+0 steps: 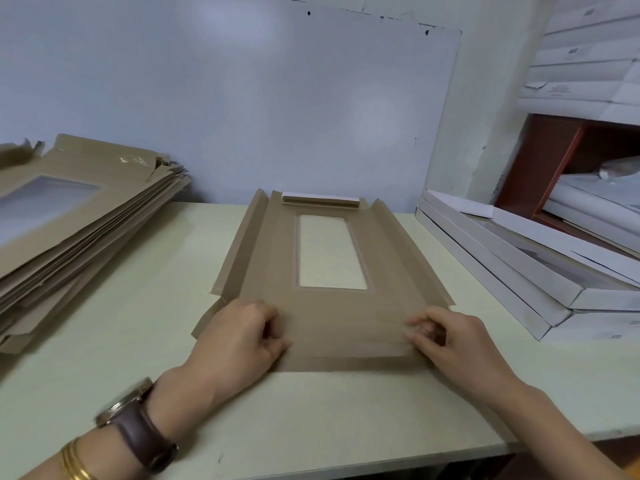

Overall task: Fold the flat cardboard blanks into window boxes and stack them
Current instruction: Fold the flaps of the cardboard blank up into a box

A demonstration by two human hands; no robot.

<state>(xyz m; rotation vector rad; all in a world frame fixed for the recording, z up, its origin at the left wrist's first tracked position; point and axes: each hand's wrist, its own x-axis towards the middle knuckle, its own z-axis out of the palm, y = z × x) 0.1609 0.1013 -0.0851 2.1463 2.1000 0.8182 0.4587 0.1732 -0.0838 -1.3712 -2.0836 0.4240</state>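
Your flat brown cardboard blank with a rectangular window (332, 306) lies matte and creased on the smooth pale green counter (311, 417) at the centre of the frame. Its long side flaps are tilted up, and a narrow far flap is folded over with a white strip (320, 195) on it. Your left grip (239, 337), fingers curled, pinches the blank's near edge at lower centre-left. Your right grip (450, 337) is clenched on the same near flap at lower centre-right, fingertips tucked against the fold. At the left of the frame a slumped stack of brown window blanks (86, 216) fans out on the counter. At the right edge lie stacked white folded boxes (502, 268). A brown leather-strapped wristwatch (138, 431) and gold bangles (74, 462) circle your left wrist.
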